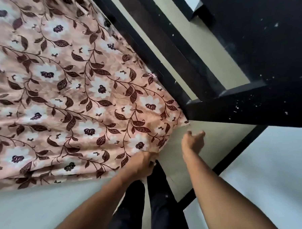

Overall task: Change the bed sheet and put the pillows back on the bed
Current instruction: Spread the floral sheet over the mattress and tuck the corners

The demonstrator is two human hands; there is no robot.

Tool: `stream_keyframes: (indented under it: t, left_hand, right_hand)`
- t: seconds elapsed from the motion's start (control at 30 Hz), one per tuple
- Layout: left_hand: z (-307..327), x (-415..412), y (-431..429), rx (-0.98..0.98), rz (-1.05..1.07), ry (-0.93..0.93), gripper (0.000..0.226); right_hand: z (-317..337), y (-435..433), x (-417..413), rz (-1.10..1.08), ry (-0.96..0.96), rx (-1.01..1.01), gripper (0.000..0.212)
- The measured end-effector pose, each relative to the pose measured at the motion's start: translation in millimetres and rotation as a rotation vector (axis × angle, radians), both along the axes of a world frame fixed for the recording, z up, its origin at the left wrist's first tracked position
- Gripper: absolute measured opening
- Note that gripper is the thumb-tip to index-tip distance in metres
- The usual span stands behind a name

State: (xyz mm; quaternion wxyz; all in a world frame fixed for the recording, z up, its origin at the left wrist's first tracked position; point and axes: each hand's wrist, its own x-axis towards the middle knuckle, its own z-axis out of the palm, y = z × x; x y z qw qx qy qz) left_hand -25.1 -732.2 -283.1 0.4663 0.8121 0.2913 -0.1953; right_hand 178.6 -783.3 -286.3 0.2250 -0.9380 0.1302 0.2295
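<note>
Both bare forearms reach forward, close to each other. The left hand [142,164] is at the lower edge of the bed sheet [75,93], with its fingers curled into the cloth and gripping it. The right hand [192,142] is just beside the sheet's corner, not touching it, with fingers loosely bent and holding nothing.

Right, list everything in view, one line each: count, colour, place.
sheet: one, pink with brown leaves and white flowers, spread over the left and centre
frame: one, black, along the sheet's right edge and across the upper right
floor: one, pale grey, along the bottom
trousers: one pair, black, bottom centre between the arms
left hand: one, gripping the sheet's lower edge near its corner
right hand: one, fingers loose, holding nothing, just right of that corner
</note>
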Motion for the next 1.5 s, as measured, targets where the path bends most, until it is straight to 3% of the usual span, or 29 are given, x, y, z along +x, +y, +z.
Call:
stream_keyframes:
  t: [0.27, 0.5, 0.57, 0.8, 1.0, 1.1, 1.17, 1.23, 1.3, 1.4, 1.5]
  left_hand:
    - [28.7, -112.2, 38.4, 0.267, 0.333, 0.144, 0.025]
    - [66.9, -209.7, 38.1, 0.248, 0.59, 0.261, 0.024]
    - [72.2, -236.6, 29.3, 0.257, 0.645, 0.291, 0.027]
    - [82.5, -323.9, 15.6, 0.164, 0.882, 0.507, 0.025]
    - [58.3, -391.4, 3.0, 0.027, 1.277, 0.537, 0.022]
    - [30.0, -421.3, 3.5, -0.143, 1.558, 0.421, 0.026]
    - [10.8, -438.8, 9.1, -0.292, 1.808, 0.266, 0.027]
    - [-3.3, -451.0, 18.6, -0.451, 1.987, 0.122, 0.022]
    - [-11.0, -462.5, 29.9, -0.595, 2.089, -0.037, 0.022]
    - [-14.5, -473.3, 52.1, -0.809, 2.191, -0.321, 0.027]
    - [-9.6, -483.9, 82.9, -1.01, 2.229, -0.728, 0.035]
  right_hand:
    - [37.3, 46.5, -86.9, 0.435, 0.07, 0.05, 0.039]
    - [75.4, 92.2, -165.5, 0.76, 0.205, 0.036, 0.021]
    - [81.9, 97.7, -187.1, 0.882, 0.255, 0.022, 0.031]
    - [98.6, 103.7, -285.0, 1.581, 0.488, -0.124, 0.012]
    - [65.1, 102.9, -397.4, 2.172, 0.483, -0.157, 0.027]
    - [24.0, 104.0, -453.5, 2.252, 0.45, -0.181, 0.033]
    - [0.7, 104.7, -485.1, 2.284, 0.342, -0.254, 0.053]
    - [-8.6, 106.4, -502.0, 2.216, 0.263, -0.333, 0.07]
    - [-9.6, 103.0, -511.2, 2.094, 0.26, -0.225, 0.065]
    - [-4.6, 96.2, -503.8, 1.801, 0.586, 0.06, 0.03]
    - [5.5, 94.1, -487.8, 1.608, 0.939, 0.091, 0.013]
